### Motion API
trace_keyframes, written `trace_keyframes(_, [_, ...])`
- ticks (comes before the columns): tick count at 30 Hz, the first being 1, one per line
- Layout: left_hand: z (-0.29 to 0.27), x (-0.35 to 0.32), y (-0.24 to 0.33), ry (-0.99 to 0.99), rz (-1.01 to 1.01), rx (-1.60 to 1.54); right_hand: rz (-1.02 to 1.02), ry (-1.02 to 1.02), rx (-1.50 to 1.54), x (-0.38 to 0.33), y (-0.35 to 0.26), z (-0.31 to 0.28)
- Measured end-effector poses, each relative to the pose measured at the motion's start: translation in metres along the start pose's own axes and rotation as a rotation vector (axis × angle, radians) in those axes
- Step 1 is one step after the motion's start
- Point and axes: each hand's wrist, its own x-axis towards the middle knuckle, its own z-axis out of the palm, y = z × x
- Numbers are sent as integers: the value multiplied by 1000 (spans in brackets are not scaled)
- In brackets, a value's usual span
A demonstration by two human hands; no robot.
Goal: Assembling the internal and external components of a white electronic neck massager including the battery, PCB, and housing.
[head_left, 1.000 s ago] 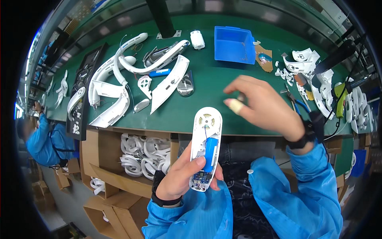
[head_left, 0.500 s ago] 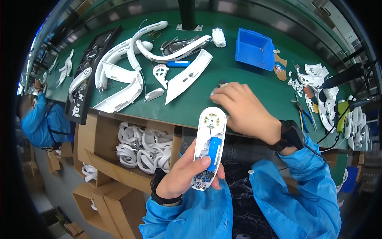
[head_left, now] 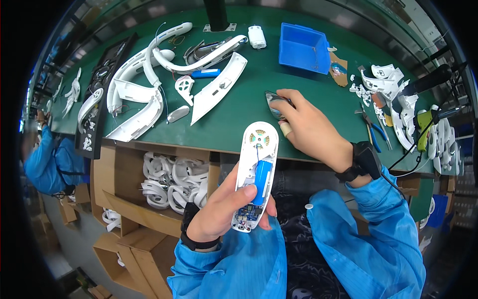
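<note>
My left hand [head_left: 219,212] is closed around a long white plastic housing [head_left: 245,159], held upright above my lap. Inside the housing sit a blue cylindrical battery [head_left: 262,182], a blue circuit board [head_left: 249,213] and a round disc with gold-coloured contacts [head_left: 259,139]; my thumb presses beside the battery. Over the green bench my right hand [head_left: 311,127] curls its fingers and thumb around a small dark, shiny piece [head_left: 273,102]. Only part of that piece shows, so its kind is unclear. A tan band wraps one finger.
White curved shells [head_left: 219,89] and a black tray [head_left: 89,134] lie to the left. A blue bin [head_left: 303,50] stands at the back; pliers [head_left: 372,128], a green-handled tool [head_left: 424,124] and white parts lie right. A cardboard box [head_left: 114,174] of white parts sits below the bench.
My right hand has turned, and the dark shiny piece in its fingers now shows more. The whole view has shifted a little; my left hand keeps its hold on the housing.
</note>
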Motion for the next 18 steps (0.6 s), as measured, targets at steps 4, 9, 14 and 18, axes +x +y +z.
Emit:
trace_keyframes(4, [9, -1, 3, 0, -30, 52, -33, -8, -13, -5, 8, -11])
trace_keyframes(9, [11, -2, 9, -46, -104, 113, -42, -29, -17, -8, 16, -20])
trace_keyframes(14, [18, -8, 23, -126, -233, 191, -27, -147, 20, -10, 23, -35])
trace_keyframes(18, [19, -7, 29, -197, -304, 211, -11, -176, -16, -13, 29, -43])
